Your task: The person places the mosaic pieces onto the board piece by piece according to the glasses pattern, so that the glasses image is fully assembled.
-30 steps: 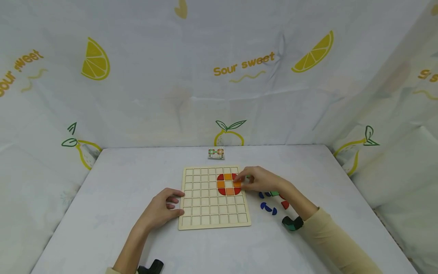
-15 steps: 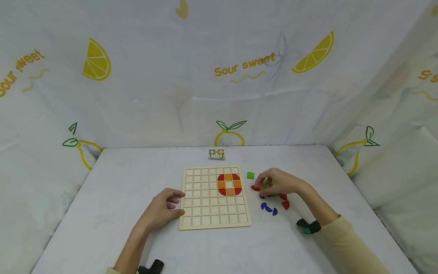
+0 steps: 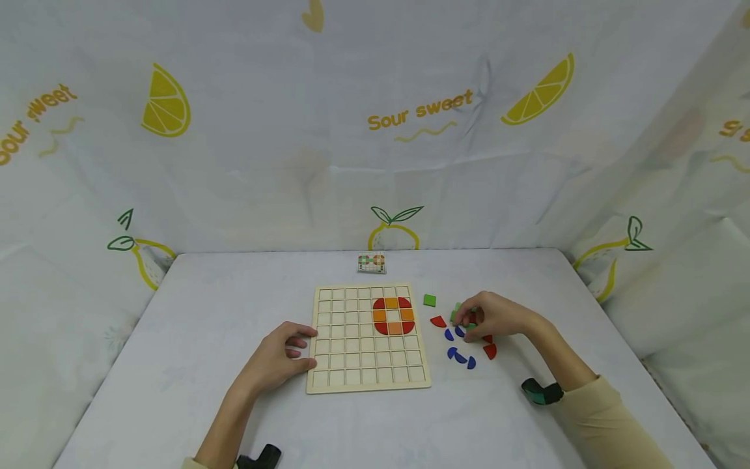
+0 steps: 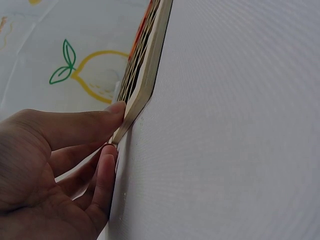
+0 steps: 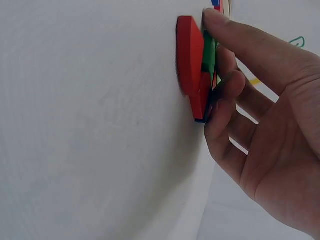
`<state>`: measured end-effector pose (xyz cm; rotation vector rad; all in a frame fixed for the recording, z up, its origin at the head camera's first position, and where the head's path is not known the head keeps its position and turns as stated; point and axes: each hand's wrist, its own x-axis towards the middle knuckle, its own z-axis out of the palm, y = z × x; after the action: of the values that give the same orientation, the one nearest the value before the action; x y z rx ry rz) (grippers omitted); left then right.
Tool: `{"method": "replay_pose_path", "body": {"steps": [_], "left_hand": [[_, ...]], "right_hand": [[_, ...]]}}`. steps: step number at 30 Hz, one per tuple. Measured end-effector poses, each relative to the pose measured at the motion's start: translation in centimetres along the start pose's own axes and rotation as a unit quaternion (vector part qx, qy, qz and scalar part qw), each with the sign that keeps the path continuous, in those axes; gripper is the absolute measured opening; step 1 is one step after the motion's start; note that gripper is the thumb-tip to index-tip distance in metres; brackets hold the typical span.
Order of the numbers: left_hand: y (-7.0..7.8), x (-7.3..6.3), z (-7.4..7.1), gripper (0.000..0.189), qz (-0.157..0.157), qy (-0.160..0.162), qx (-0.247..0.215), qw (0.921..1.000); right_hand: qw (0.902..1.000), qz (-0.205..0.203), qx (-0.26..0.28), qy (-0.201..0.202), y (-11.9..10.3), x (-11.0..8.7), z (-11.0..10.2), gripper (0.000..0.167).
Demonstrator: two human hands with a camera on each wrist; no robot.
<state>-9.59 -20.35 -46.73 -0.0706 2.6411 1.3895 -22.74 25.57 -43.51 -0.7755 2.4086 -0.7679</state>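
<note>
On the table lies a square wooden grid board (image 3: 351, 352) with a ring of red and orange pieces (image 3: 379, 316) in its upper right cells. My left hand (image 3: 272, 357) touches the board's left edge with thumb and index fingertips, the other fingers loosely bent. In the left wrist view the thumb (image 4: 100, 125) lies against the board's edge. My right hand (image 3: 495, 315) reaches into the loose pieces right of the board, over green and red ones. Its thumb (image 5: 250, 47) and fingers stand apart around a red piece (image 5: 189, 55) and a green piece (image 5: 208, 52); no firm grip shows.
A small pattern card (image 3: 372, 262) lies behind the board. Loose pieces include a green square (image 3: 430, 300), a red quarter-round (image 3: 438, 322), several blue rounded ones (image 3: 461, 358) and a red one (image 3: 489, 352). A white cloth wall (image 3: 263, 195) stands behind the table.
My right hand has left the ring on the board and moved right into the loose pieces, then slightly farther right, uncovering a red and a blue piece. The left hand has stayed put.
</note>
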Motion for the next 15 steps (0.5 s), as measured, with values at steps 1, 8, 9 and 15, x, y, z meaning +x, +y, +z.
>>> {"method": "replay_pose_path", "body": {"steps": [1, 8, 9, 15], "left_hand": [[0.0, 0.0, 0.01, 0.051, -0.001, 0.001, 0.0, 1.0], [0.04, -0.09, 0.01, 0.052, -0.004, 0.001, 0.001, 1.0], [0.07, -0.1, 0.0, 0.052, -0.005, 0.001, 0.002, 1.0], [0.0, -0.07, 0.01, 0.052, -0.003, 0.001, 0.005, 1.0]], "right_hand": [[1.0, -0.001, -0.001, 0.001, 0.09, 0.02, 0.0, 0.02], [0.9999, -0.01, -0.006, 0.002, 0.52, 0.04, -0.06, 0.019], [0.9999, -0.012, -0.007, 0.003, 0.57, 0.03, -0.06, 0.018], [0.9997, -0.021, 0.006, 0.014, 0.57, -0.01, -0.13, 0.018]]}}
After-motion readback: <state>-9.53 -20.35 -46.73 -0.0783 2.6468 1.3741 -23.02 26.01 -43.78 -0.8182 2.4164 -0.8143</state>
